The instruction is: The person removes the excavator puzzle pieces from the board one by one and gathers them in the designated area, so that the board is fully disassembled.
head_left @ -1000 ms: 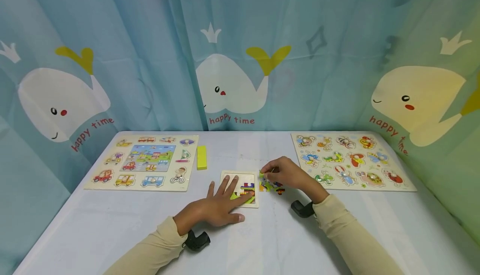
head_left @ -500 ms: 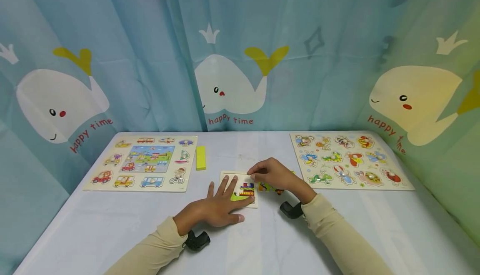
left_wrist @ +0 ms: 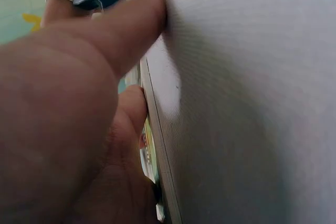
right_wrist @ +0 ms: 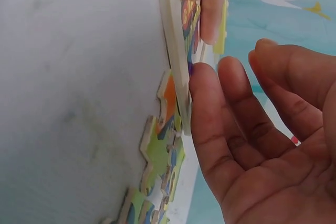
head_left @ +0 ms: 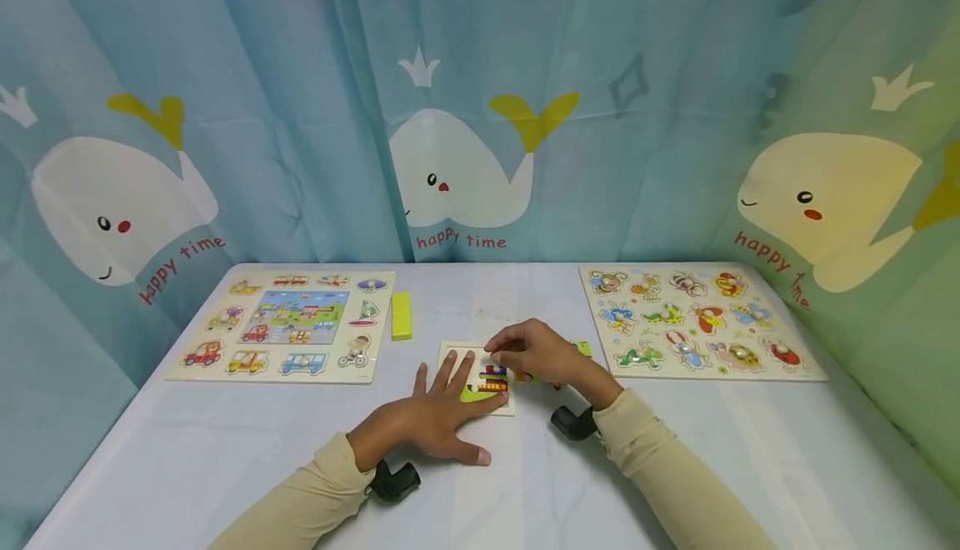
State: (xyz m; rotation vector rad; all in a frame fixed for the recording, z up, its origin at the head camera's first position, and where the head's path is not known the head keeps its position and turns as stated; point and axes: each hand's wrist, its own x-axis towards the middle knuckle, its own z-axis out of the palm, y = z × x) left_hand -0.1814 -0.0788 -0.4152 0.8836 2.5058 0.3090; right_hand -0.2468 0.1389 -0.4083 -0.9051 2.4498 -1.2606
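Observation:
A small wooden jigsaw tray (head_left: 452, 351) lies at the middle of the table, with pieces showing a train (head_left: 492, 379) in its lower right part. My left hand (head_left: 431, 421) rests on the tray with spread, straight fingers; its thumb lies on the tablecloth. Over the tray's upper right corner, the thumb and forefinger of my right hand (head_left: 536, 354) pinch what looks like a pale puzzle piece (head_left: 492, 359), mostly hidden. The right wrist view shows loose jigsaw pieces (right_wrist: 160, 148) beside the tray's edge, partly under that hand.
A vehicle peg puzzle board (head_left: 362, 371) lies at the left, with a yellow block (head_left: 401, 317) beside it. An insect peg puzzle board (head_left: 720, 367) lies at the right. A blue curtain (head_left: 637, 183) with printed whales hangs behind the table.
My right hand has moved left from the loose pieces to the tray's upper right corner. My left hand stays on the tray; its thumb has shifted slightly downward.

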